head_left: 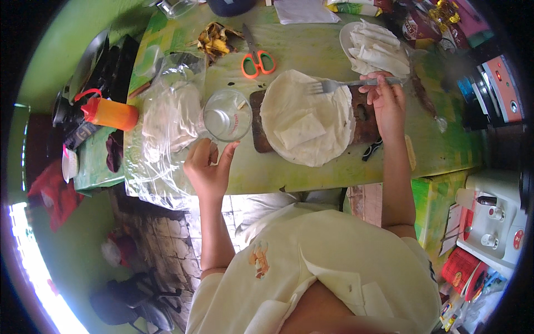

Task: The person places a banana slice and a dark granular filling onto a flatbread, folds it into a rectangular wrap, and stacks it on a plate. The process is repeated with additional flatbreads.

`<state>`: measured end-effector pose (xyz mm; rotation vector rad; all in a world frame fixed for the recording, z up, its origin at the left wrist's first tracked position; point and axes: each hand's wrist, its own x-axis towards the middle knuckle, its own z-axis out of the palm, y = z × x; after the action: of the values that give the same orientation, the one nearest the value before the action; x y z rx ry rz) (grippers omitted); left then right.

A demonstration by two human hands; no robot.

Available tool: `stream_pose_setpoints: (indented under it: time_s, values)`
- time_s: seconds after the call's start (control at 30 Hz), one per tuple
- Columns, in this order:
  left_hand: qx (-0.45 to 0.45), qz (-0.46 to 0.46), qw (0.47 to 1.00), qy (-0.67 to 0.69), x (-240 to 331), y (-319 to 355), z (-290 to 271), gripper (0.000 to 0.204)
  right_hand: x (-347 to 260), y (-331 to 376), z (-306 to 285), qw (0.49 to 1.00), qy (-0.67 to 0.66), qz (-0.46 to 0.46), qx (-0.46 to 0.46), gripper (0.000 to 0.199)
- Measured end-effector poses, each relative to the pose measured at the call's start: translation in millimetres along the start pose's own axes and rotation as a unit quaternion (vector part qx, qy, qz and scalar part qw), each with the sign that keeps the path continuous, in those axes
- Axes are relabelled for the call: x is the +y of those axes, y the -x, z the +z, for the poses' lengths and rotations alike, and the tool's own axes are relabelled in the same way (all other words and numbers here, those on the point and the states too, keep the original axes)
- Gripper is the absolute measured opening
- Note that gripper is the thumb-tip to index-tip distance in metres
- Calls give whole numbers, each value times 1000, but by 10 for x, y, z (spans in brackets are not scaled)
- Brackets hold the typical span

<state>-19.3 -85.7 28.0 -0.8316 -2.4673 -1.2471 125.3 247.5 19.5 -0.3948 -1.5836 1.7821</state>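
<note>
A fork (328, 86) is held by its handle in my right hand (387, 106), its tines over the far part of a round, thin pastry wrapper (289, 106). On the near part of that wrapper lies a pale folded rectangular piece (302, 131). Under it is a dark brown cutting board (258, 119), mostly covered. My left hand (207, 162) is just in front of a clear glass bowl (227, 116), its thumb held apart and its other fingers curled, with nothing seen in it. Further left, a stack of wrappers (172, 117) lies in clear plastic.
Rolled wrappers (378, 49) fill a plate at the far right. Orange-handled scissors (258, 62) and brown peels (216, 40) lie at the back. An orange squeeze bottle (111, 113) is at the left. A white water dispenser (492, 217) stands to the right.
</note>
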Motion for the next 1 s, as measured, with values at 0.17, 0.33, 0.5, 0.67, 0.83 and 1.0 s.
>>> stream_pose_setpoints:
  time_s: [0.17, 0.33, 0.5, 0.67, 0.83, 1.0]
  values:
    - [-24, 2, 999, 42, 80, 23, 53, 56, -280, 301, 777, 995, -77, -57, -42, 22]
    - [-57, -42, 992, 108, 111, 80, 124, 55, -257, 497, 1305, 987, 11, -39, -156, 20]
    - [-32, -99, 982, 155, -33, 111, 151, 50, -229, 568, 1311, 976, 92, -65, -185, 30]
    - [5, -189, 959, 209, -184, 29, 189, 44, -98, 495, 907, 943, 269, -117, -155, 31]
    - [44, -243, 943, 225, -312, -67, 292, 44, 127, 363, 575, 868, 384, -163, -270, 31]
    - [47, -246, 938, 239, -456, -161, 311, 38, 102, 286, 537, 826, 410, -125, -367, 40]
